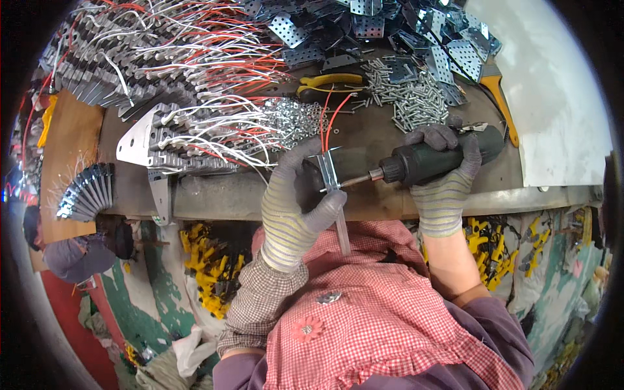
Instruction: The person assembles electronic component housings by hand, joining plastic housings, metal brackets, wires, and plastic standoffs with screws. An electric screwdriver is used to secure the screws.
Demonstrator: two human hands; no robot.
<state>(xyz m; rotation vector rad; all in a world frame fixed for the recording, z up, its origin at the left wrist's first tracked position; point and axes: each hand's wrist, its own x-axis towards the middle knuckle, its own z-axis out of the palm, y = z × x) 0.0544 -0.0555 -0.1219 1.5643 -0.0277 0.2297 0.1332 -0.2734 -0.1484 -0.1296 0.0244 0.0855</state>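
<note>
In my gloved left hand (289,205) is a narrow metal bracket (329,170), held upright between thumb and fingers at the table's front edge. Two red wires (333,117) rise from its top. My gloved right hand (445,185) is wrapped round a dark electric screwdriver (411,164) lying sideways. The bit points left and reaches the bracket's side, close to my left thumb; its exact contact is too small to tell. Beyond my left hand lies a heap of small nuts (291,120). A pile of silver screws (413,97) sits beyond the screwdriver.
Yellow-handled pliers (331,83) lie between the piles. Stacked metal parts with white and red wires (195,133) fill the left. Perforated plates (455,62) are heaped at the back, near a yellow-handled brush (499,97). Dark metal strips (88,192) fan out at far left.
</note>
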